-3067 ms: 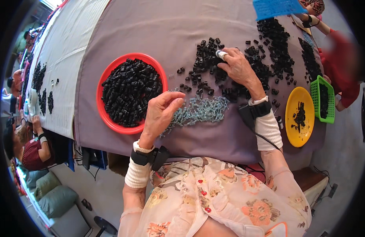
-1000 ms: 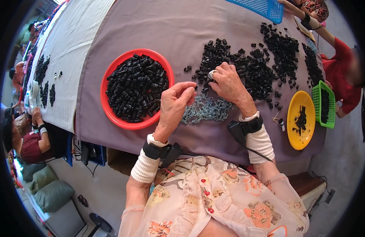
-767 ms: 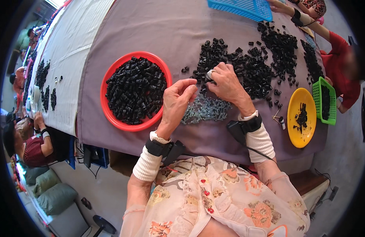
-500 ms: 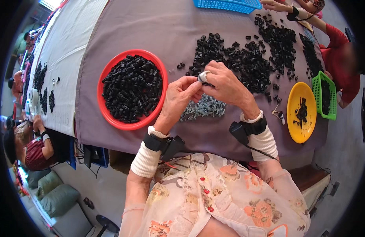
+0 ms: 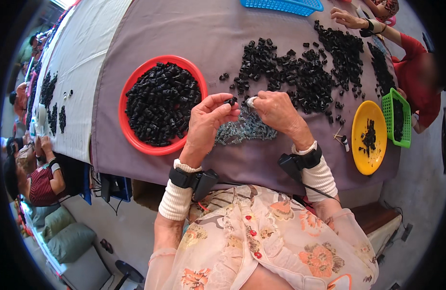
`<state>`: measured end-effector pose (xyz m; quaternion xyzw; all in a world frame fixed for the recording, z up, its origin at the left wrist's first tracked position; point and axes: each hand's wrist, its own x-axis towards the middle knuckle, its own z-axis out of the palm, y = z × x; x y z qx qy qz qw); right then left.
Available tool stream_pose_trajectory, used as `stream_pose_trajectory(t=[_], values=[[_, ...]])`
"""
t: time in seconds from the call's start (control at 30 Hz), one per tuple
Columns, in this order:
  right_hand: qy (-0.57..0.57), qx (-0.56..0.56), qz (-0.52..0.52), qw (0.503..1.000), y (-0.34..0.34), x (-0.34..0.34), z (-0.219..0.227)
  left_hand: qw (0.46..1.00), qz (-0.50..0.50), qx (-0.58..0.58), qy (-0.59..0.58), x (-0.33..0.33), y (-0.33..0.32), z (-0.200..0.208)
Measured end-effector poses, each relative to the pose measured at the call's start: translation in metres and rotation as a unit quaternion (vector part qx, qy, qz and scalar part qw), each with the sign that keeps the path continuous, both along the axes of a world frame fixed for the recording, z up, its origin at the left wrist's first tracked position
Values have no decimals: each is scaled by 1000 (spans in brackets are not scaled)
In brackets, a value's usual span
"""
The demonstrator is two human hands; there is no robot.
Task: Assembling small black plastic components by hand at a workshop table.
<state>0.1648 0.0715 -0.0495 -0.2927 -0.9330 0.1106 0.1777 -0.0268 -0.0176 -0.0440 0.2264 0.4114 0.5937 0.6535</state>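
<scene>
My left hand (image 5: 211, 121) pinches a small black plastic part (image 5: 230, 101) between thumb and fingertips. Just right of it, apart by a small gap, my right hand (image 5: 277, 112) has its fingers drawn together; whatever they hold, if anything, is hidden. A white wrap (image 5: 251, 102) covers one of its fingers. Beneath both hands lies a pile of small silvery springs (image 5: 244, 129). On the left, a round red basin (image 5: 123, 113) is filled with black parts (image 5: 161, 104). Beyond my hands spreads a loose heap of similar black parts (image 5: 300, 72).
To the right are a yellow plate (image 5: 359, 145) with black bits, a green basket (image 5: 402, 142), a small bottle (image 5: 345, 143) and thin sticks. A blue basket (image 5: 283, 6) stands at the far edge. A co-worker's hand (image 5: 347, 18) reaches over the table's far right.
My hands have come apart and moved slightly nearer to me. The black part now shows in my left fingertips. The co-worker's hand at the far right has shifted away from the blue basket.
</scene>
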Motion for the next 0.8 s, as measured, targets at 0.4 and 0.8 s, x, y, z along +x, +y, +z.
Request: stream_pose_trajectory(t=[0.4, 0.8], values=[[51, -39, 24, 998, 16, -4, 17, 1000, 3, 0, 11, 2, -2, -3], [117, -7, -263, 958, 251, 45, 11, 991, -49, 8, 124, 7, 1, -1]])
